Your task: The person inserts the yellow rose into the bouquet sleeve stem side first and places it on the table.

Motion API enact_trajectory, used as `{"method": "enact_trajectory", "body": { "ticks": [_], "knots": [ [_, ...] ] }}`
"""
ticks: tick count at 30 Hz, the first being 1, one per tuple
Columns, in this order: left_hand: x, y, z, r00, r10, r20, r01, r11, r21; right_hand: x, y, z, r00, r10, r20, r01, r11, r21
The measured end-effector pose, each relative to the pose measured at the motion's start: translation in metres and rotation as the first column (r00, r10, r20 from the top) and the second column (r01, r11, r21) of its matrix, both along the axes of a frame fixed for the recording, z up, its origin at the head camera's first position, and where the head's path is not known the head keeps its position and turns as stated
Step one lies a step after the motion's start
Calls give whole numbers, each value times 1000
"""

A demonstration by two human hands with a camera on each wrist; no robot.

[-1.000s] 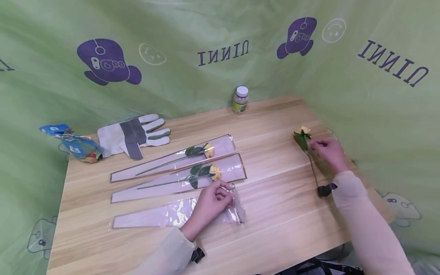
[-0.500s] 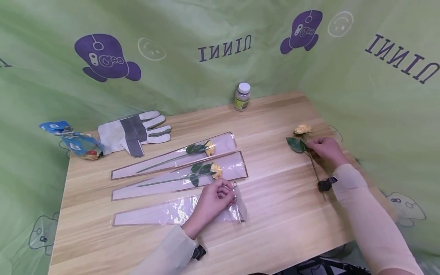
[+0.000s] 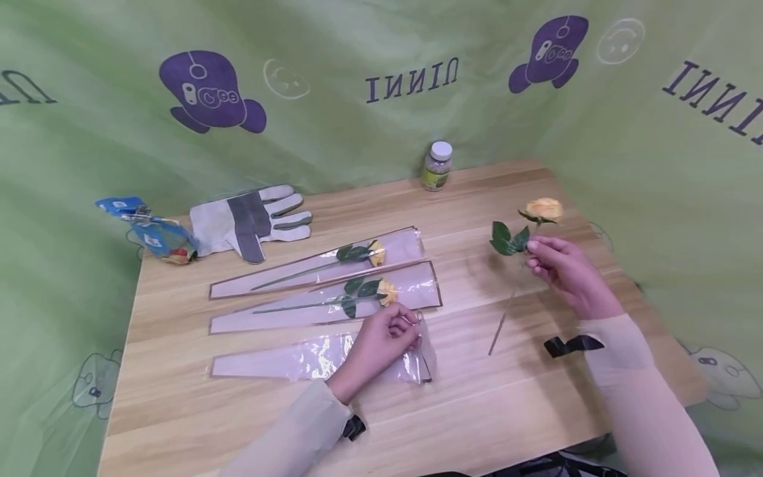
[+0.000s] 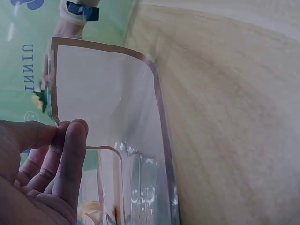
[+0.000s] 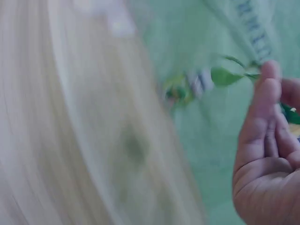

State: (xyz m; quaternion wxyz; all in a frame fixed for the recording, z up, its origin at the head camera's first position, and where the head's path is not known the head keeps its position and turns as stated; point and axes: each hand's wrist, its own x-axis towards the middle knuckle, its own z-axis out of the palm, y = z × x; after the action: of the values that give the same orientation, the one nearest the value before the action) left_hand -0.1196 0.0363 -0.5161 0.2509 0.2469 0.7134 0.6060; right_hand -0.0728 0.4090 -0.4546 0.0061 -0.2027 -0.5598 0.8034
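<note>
My left hand [image 3: 381,341] pinches the wide end of a clear flower sleeve [image 3: 268,360] with a pale backing, holding its mouth raised from the table. In the left wrist view the sleeve's brown-edged opening [image 4: 105,84] stands spread beside the fingertips. Over the right of the table, my right hand [image 3: 563,268] pinches a yellow rose [image 3: 544,209] by its stem, just under the green leaves. The bloom points up and the stem slants down to the left. Only leaves and a bit of petal show in the blurred right wrist view.
Two filled sleeves, each with a yellow rose [image 3: 387,291], lie behind the held one. A white and grey work glove [image 3: 250,222] and a blue packet [image 3: 156,235] lie at the back left. A white-capped jar [image 3: 437,169] stands at the back edge.
My right hand has lifted the rose off the table and turned it, so its stem now slants left. The left hand keeps hold of the sleeve, little moved.
</note>
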Motion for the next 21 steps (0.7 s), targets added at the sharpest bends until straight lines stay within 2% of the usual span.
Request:
{"method": "enact_trajectory", "body": {
  "ticks": [2,3,6,8,11,13,14,16,18,21],
  "knots": [
    [0,3,0,1000,0,10,0,1000,9,9,-14,7,992,-38,-117,23,992,-127],
    [0,4,0,1000,-2,14,2,1000,17,13,-21,11,982,-61,-179,28,983,-180],
    [1,5,-1,1000,-6,22,6,1000,26,23,-43,16,927,-129,-351,39,967,-251],
    [1,7,-1,1000,-17,26,16,999,32,32,-55,16,885,-151,-441,59,975,-215],
    [3,9,-2,1000,-15,23,14,1000,23,40,-67,13,840,-140,-525,134,990,-49],
    [3,9,-2,1000,-11,11,11,1000,20,45,-72,11,829,-138,-542,215,973,81],
    [3,9,-2,1000,-9,-3,9,1000,17,47,-73,11,826,-148,-544,257,957,131],
    [3,9,-2,999,-10,-45,10,1000,0,52,-75,10,833,-164,-528,327,916,231],
    [3,8,-1,994,-18,-105,16,1000,-18,57,-78,8,840,-179,-511,362,888,283],
    [3,7,0,980,-38,-197,31,999,-35,64,-83,5,858,-173,-483,370,862,347]
  ]
}}
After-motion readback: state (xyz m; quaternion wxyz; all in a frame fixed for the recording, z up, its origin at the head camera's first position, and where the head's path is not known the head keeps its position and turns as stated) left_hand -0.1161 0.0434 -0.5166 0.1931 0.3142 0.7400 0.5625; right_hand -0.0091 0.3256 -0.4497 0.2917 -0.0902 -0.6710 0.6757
